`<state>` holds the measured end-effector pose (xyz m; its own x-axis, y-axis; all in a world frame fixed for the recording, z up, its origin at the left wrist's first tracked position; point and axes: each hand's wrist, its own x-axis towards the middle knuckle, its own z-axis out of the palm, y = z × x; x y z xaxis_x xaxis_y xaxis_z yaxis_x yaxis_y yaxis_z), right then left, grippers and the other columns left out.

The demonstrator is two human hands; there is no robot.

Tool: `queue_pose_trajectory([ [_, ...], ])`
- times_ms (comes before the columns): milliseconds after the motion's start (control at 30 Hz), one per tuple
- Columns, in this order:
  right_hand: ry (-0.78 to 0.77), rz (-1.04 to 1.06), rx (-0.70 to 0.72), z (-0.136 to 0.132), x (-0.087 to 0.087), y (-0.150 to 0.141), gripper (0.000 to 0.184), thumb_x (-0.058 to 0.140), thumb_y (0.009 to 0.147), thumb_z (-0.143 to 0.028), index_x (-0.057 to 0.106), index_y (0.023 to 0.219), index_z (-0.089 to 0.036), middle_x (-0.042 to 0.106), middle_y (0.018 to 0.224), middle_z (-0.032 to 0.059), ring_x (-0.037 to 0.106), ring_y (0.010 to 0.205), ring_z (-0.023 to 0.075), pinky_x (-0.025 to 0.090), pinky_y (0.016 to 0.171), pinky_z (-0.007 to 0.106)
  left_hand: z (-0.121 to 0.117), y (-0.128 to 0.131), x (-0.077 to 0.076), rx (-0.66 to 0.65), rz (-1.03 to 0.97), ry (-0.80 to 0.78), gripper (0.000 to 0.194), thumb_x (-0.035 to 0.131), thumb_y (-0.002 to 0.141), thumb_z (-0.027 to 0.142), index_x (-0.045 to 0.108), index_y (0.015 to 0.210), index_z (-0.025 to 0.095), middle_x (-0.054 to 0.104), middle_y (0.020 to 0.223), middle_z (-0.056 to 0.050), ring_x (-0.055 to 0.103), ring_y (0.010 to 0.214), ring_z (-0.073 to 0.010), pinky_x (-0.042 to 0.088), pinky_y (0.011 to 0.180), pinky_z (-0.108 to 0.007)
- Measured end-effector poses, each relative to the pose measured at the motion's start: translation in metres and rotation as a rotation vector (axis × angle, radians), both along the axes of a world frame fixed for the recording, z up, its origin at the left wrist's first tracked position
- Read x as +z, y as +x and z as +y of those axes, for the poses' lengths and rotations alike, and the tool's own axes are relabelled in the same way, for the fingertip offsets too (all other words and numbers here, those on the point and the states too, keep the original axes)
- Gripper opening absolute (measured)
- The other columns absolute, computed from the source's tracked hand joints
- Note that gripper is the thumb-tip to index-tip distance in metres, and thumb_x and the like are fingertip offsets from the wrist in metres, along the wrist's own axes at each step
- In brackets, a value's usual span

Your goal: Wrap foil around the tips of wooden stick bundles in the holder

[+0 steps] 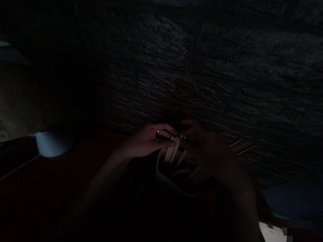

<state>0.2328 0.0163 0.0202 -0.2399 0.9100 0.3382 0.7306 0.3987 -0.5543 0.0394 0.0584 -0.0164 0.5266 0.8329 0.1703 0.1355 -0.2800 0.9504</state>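
Note:
The scene is very dark. Several pale sticks that look like chopsticks (pixel 173 152) stand slanted in a light-rimmed container (pixel 171 183). My left hand (pixel 149 138), with a ring on one finger, is closed around their upper ends from the left. From the right, my right hand (pixel 206 144) meets it there, its fingers bent at the stick tops, where small shiny spots show. Part of its grip is in shadow. More sticks (pixel 198 174) lean inside the container below my right hand, and others (pixel 243 146) jut out behind that wrist.
A rough stone-block wall (pixel 165 55) rises right behind the container. At left are a brown printed paper bag (pixel 4 104) and a pale rounded object (pixel 52 143) on the reddish-brown table (pixel 73 170). A lit phone-like screen (pixel 276 239) lies at lower right.

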Motion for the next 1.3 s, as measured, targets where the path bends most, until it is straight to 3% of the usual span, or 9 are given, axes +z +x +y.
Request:
queue_pose_trajectory([
  [967, -0.004, -0.016, -0.018, 0.000, 0.002, -0.004, 0.048, 0.062, 0.081, -0.011, 0.056, 0.129, -0.015, 0.077, 0.094, 0.0076, 0.073, 0.086, 0.0233, 0.055, 0.078, 0.036, 0.001, 0.009, -0.006, -0.016, -0.004, 0.010, 0.025, 0.071, 0.080, 0.022, 0.066, 0.103, 0.015, 0.073, 0.099, -0.006, 0.068, 0.096, -0.0187, 0.052, 0.082, -0.030],
  [1300, 0.020, -0.132, -0.060, -0.008, 0.000, 0.019, 0.045, 0.069, 0.077, -0.016, 0.062, 0.122, -0.021, 0.076, 0.102, 0.0068, 0.072, 0.094, 0.0251, 0.055, 0.079, 0.036, 0.001, 0.008, -0.006, 0.029, 0.065, 0.028, 0.031, 0.073, 0.078, 0.023, 0.067, 0.107, 0.015, 0.074, 0.106, -0.007, 0.069, 0.100, -0.0213, 0.052, 0.081, -0.031],
])
